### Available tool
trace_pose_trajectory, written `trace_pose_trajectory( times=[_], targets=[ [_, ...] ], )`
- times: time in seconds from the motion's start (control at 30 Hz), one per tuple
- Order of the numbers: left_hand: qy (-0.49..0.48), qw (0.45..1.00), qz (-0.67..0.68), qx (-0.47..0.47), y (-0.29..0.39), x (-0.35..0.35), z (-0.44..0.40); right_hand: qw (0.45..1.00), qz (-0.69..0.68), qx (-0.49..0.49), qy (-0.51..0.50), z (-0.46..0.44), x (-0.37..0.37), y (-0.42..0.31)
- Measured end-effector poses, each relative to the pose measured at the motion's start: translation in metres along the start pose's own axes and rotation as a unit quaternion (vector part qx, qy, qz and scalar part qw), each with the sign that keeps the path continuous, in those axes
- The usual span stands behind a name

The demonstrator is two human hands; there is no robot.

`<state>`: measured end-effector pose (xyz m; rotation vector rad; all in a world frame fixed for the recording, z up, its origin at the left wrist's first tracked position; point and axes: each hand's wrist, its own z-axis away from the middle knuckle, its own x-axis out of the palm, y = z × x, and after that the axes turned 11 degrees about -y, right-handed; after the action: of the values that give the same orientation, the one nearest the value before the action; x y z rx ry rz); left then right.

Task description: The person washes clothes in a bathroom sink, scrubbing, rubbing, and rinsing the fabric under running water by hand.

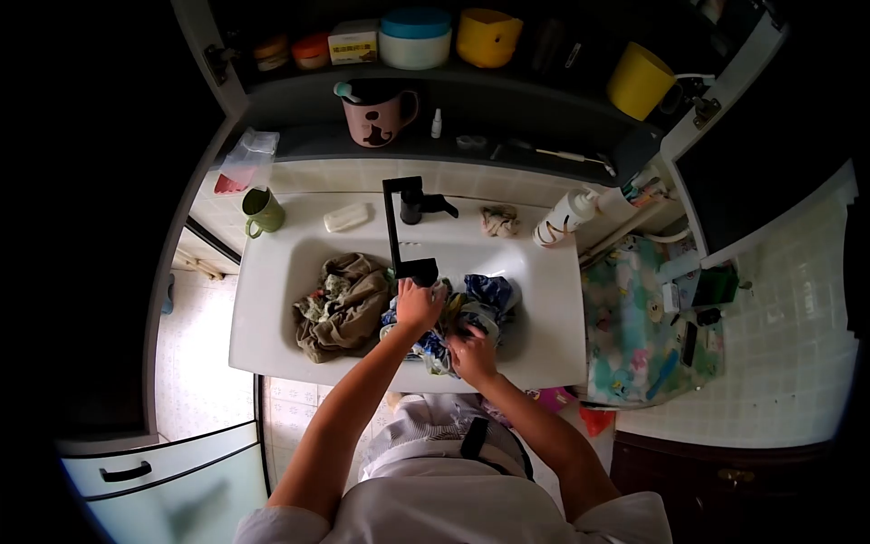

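Mid-handling, it seems: down in the white sink (555, 349), the right hand (473, 354) curls its fingers onto the blue patterned cloth (489, 292). The left hand (419, 306) works beside the black tap (417, 270), finger closure impossible to tell. Next move calls for a firm two-handed hold.

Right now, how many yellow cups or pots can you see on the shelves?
2. One yellow pot is beside the blue-lidded jar; a yellow mug is toward the right end. More could hide in the dark parts.
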<state>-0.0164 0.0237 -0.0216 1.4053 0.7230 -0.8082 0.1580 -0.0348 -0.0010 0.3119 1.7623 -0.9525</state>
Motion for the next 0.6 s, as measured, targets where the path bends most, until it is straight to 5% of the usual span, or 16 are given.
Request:
trace_pose_trajectory(
  times=[0.2, 0.33, 0.47, 0.53, 0.6],
  targets=[
    [-0.261, 0.953, -0.041, -0.150, 0.013, 0.022, -0.018, 1.000, -0.026, 0.001, -0.006, 0.028, -0.013, -0.012],
    [-0.272, 0.953, -0.081, -0.105, 0.006, 0.018, -0.002, 0.991, -0.004, 0.004, -0.133, 0.013, -0.033, -0.013],
    [-0.185, 0.976, -0.097, -0.065, -0.007, 0.038, 0.014, 0.947, -0.091, 0.075, -0.298, -0.037, -0.058, 0.008],
    [-0.120, 0.984, -0.126, -0.027, -0.011, 0.047, 0.025, 0.930, -0.111, 0.154, -0.314, -0.075, -0.063, 0.017],
    [-0.120, 0.988, -0.086, -0.047, 0.007, 0.029, 0.034, 0.969, -0.045, 0.155, -0.188, -0.101, -0.029, 0.042]
  ],
)
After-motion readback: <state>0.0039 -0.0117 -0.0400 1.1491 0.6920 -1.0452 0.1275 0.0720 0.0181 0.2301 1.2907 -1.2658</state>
